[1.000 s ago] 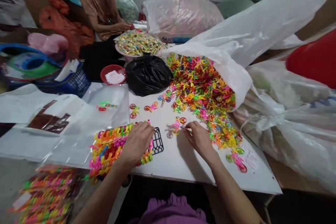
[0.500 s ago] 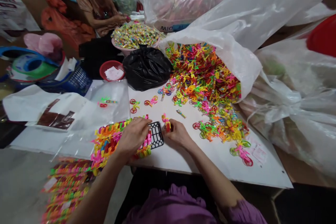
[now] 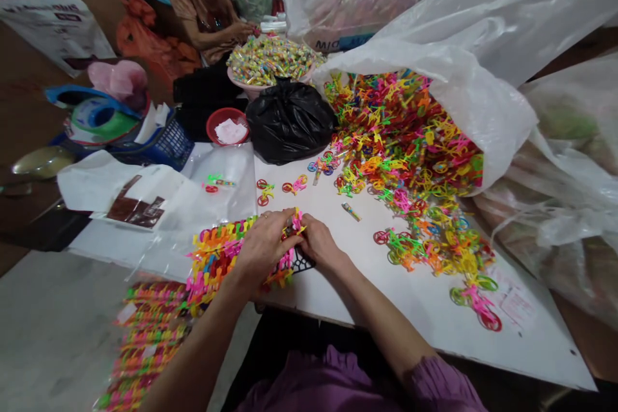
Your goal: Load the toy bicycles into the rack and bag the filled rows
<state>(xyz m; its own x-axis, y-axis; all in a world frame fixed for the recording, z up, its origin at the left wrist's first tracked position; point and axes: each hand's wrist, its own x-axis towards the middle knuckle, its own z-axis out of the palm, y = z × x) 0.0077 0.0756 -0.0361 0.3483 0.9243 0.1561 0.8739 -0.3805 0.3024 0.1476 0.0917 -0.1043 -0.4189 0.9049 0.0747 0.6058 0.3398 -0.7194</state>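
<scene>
My left hand (image 3: 263, 246) lies curled over a row of small coloured plastic toy bicycles (image 3: 219, 256) clipped along a black plastic grid (image 3: 302, 262) on the white board (image 3: 415, 309). My right hand (image 3: 318, 241) meets it, fingers pinched on a pink and yellow toy bicycle (image 3: 297, 222) at the end of the row. To the right a large pile of loose toy bicycles (image 3: 405, 148) spills from a big white plastic bag (image 3: 463, 77).
A black tied bag (image 3: 290, 119), a red bowl (image 3: 226, 125) and a basin of wrapped sweets (image 3: 270, 61) stand behind the board. Another person's hand (image 3: 244, 31) works at the basin. Filled strips of toys (image 3: 145, 341) lie at lower left. Clear plastic sheets (image 3: 193, 206) cover the left.
My right hand drew back from the loose pile to the grid with a toy bicycle and now joins my left hand at the row's end. The camera view shifted left.
</scene>
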